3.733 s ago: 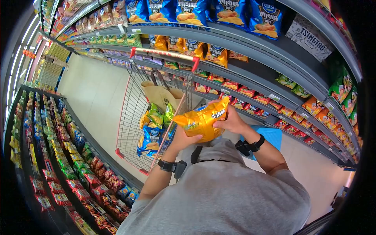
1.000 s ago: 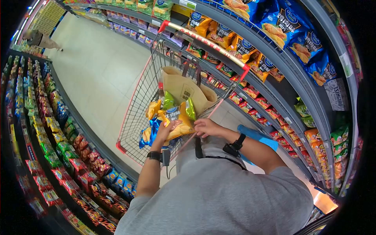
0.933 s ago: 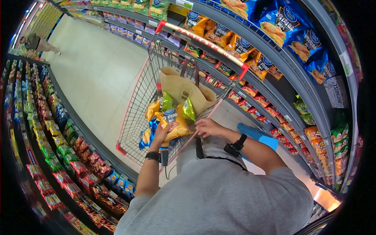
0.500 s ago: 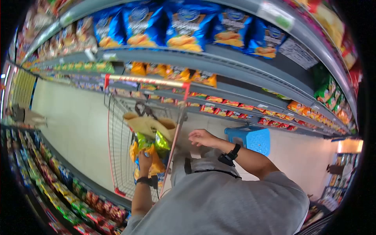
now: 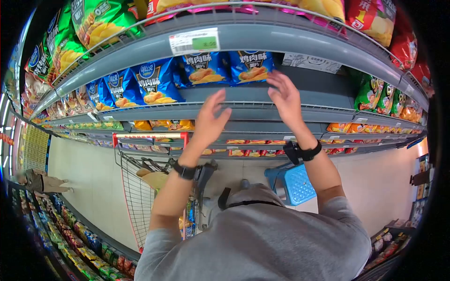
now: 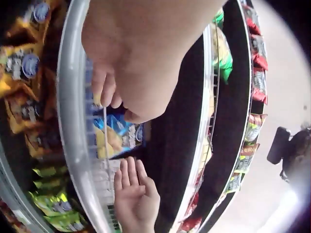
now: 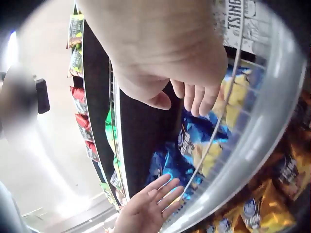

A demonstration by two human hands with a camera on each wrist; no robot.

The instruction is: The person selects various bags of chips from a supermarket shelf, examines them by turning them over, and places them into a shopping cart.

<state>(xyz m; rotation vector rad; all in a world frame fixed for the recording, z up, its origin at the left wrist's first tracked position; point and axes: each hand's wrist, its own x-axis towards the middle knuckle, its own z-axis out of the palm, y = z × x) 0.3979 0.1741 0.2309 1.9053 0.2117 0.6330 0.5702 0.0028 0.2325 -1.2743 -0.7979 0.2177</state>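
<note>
Both hands reach up to a shelf of blue potato chip bags (image 5: 202, 68), and neither holds anything. My left hand (image 5: 212, 121) is in front of the shelf's wire lip, below one blue bag, with its fingers apart and relaxed. My right hand (image 5: 285, 99) has its fingertips right at the edge of the rightmost blue bag (image 5: 252, 65). Seen from the left wrist, a blue bag (image 6: 124, 136) lies between the two hands, the palm of the right hand (image 6: 137, 201) facing it. From the right wrist, the left hand (image 7: 146, 206) shows spread fingers near blue bags (image 7: 170, 162).
A shopping cart (image 5: 136, 196) stands at the lower left, holding a tan bag (image 5: 152, 179) and chip bags, partly hidden by my left arm. A blue step stool (image 5: 299, 183) is on the floor to the right. Green chip bags (image 5: 96, 23) fill the shelf above. Another person (image 5: 40, 181) is farther down the aisle.
The orange chip bag, held in both hands at first, was lowered into the cart by the left hand and let go. Both hands have risen to the blue bags, and the view has turned toward the shelf.
</note>
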